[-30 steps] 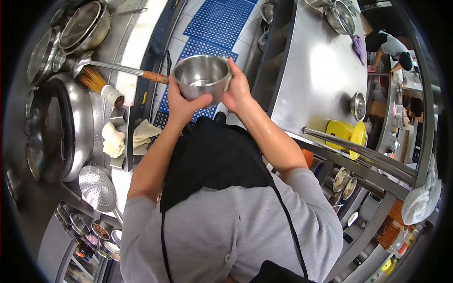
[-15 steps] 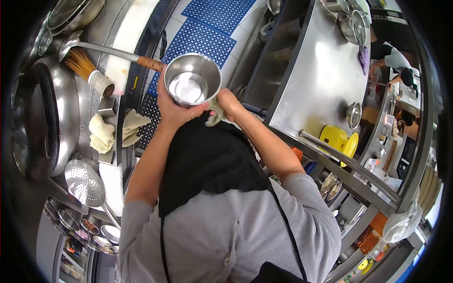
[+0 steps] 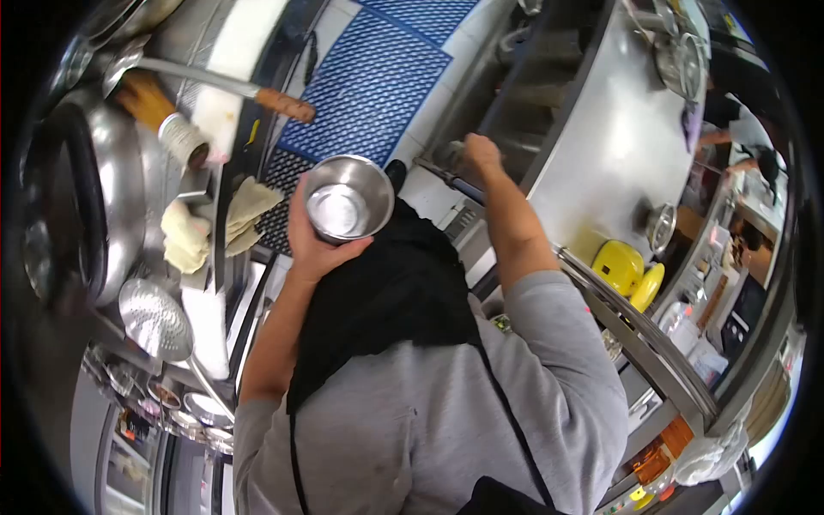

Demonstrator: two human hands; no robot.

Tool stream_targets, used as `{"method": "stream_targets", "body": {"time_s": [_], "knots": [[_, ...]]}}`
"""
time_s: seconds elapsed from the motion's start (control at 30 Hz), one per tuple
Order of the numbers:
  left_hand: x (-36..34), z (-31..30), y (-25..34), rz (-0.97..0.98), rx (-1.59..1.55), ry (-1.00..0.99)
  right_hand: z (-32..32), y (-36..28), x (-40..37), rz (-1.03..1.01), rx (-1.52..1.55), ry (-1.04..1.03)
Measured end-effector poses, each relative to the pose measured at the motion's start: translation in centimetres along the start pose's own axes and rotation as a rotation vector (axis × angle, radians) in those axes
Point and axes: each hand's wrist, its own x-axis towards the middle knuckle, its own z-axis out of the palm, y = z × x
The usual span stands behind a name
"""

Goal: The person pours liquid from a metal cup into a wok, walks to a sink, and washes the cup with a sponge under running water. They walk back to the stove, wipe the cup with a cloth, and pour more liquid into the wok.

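My left hand [image 3: 316,249] grips a deep round stainless steel bowl [image 3: 371,210] in front of the black apron, thumb along its near side. The bowl is tilted toward me, so its shiny bottom shows. My right hand [image 3: 483,154] is stretched forward at the rail of the steel counter, its fingers closed. A pale, blurred patch shows beside the fingers, and I cannot tell what they hold.
Left, by the wok [image 3: 120,206], lie a wooden-handled ladle [image 3: 287,105], a bristle brush [image 3: 184,137], folded cloths [image 3: 249,210] and a perforated skimmer [image 3: 154,319]. Blue mats [image 3: 369,94] cover the floor. Yellow containers [image 3: 618,264] stand by the right steel counter [image 3: 601,129]. A person works far right.
My right hand has left the bowl, where it held a pale cloth, and moved forward and right to the counter rail. The bowl has come slightly nearer to me in my left hand.
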Motion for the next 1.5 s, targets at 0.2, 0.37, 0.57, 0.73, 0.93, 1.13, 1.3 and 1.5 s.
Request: {"method": "stream_targets", "body": {"time_s": [0.2,0.37,0.57,0.73,0.93,1.13,1.3,1.5], "knots": [[0.7,0.2,0.1,0.080,0.088,-0.032,0.3,-2.2,-1.6,-0.183,-0.151,0.037],[3.3,0.7,2.4,0.163,0.087,-0.041,-1.0,-8.1,-6.0,-0.278,1.058,-0.423],[4.7,2.0,2.7,0.212,0.049,-0.220,-5.3,-10.4,-16.9,-0.399,1.966,-0.825],[3.7,2.7,3.0,0.184,0.103,-0.178,-5.5,-9.8,-17.0,-0.479,2.226,-0.846],[-4.4,-0.9,-8.1,-0.898,-0.355,0.691,-5.5,-8.0,-16.0,-0.373,2.171,-0.914],[-6.6,-8.0,-16.2,-0.739,-0.001,1.207,-4.3,-7.4,-16.4,-0.459,2.069,-1.074],[-6.2,-5.4,-8.4,-0.611,-0.135,0.977,-2.7,-7.0,-16.1,-0.339,2.093,-1.100],[-10.5,-2.8,-6.8,-0.625,-0.573,1.022,-2.4,-6.6,-17.7,-0.514,2.096,-1.229]]}}
